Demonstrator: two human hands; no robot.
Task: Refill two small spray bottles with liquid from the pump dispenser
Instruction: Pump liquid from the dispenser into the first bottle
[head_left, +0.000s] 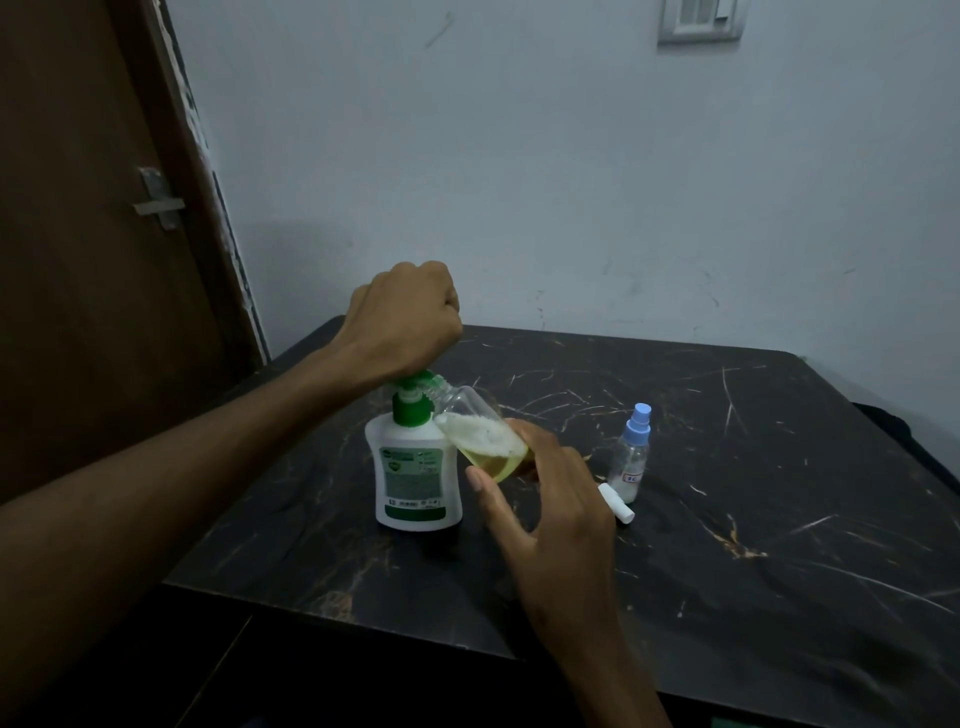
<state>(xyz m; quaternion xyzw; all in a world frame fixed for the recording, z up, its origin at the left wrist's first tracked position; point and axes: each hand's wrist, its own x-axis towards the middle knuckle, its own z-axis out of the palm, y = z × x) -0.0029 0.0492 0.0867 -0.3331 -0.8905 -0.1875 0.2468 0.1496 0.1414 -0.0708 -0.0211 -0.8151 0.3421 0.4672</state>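
Observation:
A white pump dispenser (415, 478) with a green pump head stands on the black marbled table (727, 545). My left hand (405, 317) is a fist pressing down on the pump head with its heel. My right hand (545, 499) holds a clear uncapped spray bottle (478, 431), tilted with its mouth at the pump nozzle; yellowish liquid and white foam lie inside it. To the right stands a second small spray bottle (631, 457), its blue sprayer cap on. A white sprayer cap (616, 503) lies on the table in front of it.
A brown door (78, 234) with a metal latch is to the left. A pale wall (571, 182) runs behind the table, with a switch plate at the top right. The table's near edge crosses the lower part of the view.

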